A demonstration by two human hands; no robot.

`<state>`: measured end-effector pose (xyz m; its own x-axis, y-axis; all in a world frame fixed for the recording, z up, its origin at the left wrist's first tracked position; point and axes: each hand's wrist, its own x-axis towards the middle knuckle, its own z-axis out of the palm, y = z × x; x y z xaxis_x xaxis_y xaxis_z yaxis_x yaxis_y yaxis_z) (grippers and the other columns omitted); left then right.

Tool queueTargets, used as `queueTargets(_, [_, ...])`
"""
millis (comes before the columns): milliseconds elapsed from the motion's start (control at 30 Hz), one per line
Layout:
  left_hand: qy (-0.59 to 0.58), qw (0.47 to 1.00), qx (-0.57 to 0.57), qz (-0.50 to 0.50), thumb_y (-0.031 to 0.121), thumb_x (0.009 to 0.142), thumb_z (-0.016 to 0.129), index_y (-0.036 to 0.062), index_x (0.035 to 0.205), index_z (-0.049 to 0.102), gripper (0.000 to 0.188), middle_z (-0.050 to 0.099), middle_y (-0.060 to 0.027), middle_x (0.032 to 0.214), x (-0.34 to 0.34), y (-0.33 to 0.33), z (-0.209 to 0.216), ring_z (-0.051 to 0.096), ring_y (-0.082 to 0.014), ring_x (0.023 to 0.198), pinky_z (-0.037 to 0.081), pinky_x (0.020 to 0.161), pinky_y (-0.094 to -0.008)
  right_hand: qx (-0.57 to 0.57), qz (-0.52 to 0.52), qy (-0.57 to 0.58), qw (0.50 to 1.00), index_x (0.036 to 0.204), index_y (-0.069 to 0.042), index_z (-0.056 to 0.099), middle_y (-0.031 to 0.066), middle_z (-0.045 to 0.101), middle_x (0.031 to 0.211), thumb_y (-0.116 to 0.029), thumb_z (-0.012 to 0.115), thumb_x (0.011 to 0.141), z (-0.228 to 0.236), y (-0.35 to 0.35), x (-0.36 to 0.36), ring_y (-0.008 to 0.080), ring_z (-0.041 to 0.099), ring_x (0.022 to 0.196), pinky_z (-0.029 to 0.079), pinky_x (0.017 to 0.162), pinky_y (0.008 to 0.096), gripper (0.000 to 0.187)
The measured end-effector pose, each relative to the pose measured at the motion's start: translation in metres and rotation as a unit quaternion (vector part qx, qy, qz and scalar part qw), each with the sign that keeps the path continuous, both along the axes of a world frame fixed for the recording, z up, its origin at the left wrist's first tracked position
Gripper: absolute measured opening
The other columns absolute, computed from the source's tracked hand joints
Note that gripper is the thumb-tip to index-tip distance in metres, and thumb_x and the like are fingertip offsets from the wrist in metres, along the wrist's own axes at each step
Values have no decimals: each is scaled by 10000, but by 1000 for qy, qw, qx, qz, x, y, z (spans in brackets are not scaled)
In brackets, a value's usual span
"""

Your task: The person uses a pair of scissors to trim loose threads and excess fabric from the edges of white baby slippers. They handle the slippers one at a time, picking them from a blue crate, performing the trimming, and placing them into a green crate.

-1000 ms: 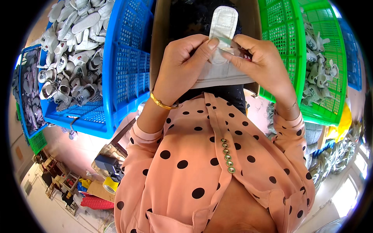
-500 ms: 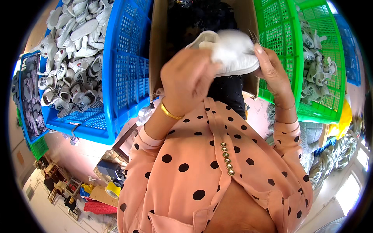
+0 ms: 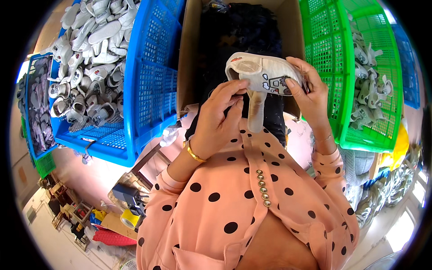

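A small pale cloth shoe (image 3: 274, 69) with a printed cartoon picture on its side is held above an open cardboard box. Its loose strap (image 3: 256, 112) hangs down toward my lap. My right hand (image 3: 312, 92) grips the toe end, thumb on the printed side and fingers around the far edge. At the heel end, beside the opening, my left hand (image 3: 216, 119) has its fingers bent, with the fingertips on the shoe's side near the strap's base. Dark scraps (image 3: 243, 36) fill the cardboard box (image 3: 191, 58).
To the left stands a large blue plastic crate (image 3: 155, 90) heaped with similar pale shoes (image 3: 90, 72). On the right, a green crate (image 3: 326, 58) holds more shoes (image 3: 369, 85). A further blue crate of purplish-grey shoes (image 3: 38, 103) lies at the far left.
The shoe has turned, so its printed side and hanging strap now show. My left hand, blurred over the heel before, has moved lower and is steady. My right hand stays at the toe.
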<state>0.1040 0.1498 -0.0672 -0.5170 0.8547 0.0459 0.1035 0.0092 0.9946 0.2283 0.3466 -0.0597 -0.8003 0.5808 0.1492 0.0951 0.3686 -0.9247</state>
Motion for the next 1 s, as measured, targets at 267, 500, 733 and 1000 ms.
queueTargets(267, [-80, 996, -9, 39, 69, 896, 648, -20, 1291, 500, 432, 564, -113, 1174, 19, 9, -32, 564, -178, 1081, 476, 927, -304, 94, 43, 46, 994, 1201, -37, 590, 63, 679, 1044, -56, 740, 802, -3, -20, -1, 78, 621, 762, 492, 644, 196, 427])
queueTargets(500, [-345, 937, -58, -21, 82, 891, 655, 26, 1198, 542, 331, 602, 5, 1020, 23, -2, -21, 554, -55, 910, 455, 753, -202, 80, 86, 0, 993, 1244, -53, 557, 130, 632, 1175, 122, 647, 656, -23, -31, 9, 187, 704, 861, 540, 704, 271, 620])
queueTargets(733, [86, 983, -109, -123, 166, 854, 643, 28, 1010, 637, 209, 670, -137, 824, 24, -20, -14, 648, -327, 749, 511, 698, -382, 7, 79, -100, 992, 1201, -113, 600, 127, 673, 957, -208, 651, 877, -59, -13, 34, 241, 681, 778, 530, 700, 308, 341])
queueTargets(1000, [301, 949, -97, -11, 222, 767, 725, 61, 857, 692, 187, 680, -94, 870, 12, -13, -34, 617, -300, 827, 498, 733, -358, 14, 113, -154, 981, 1220, -140, 595, 117, 689, 979, -271, 634, 902, -71, -42, 42, 266, 686, 841, 528, 724, 310, 346])
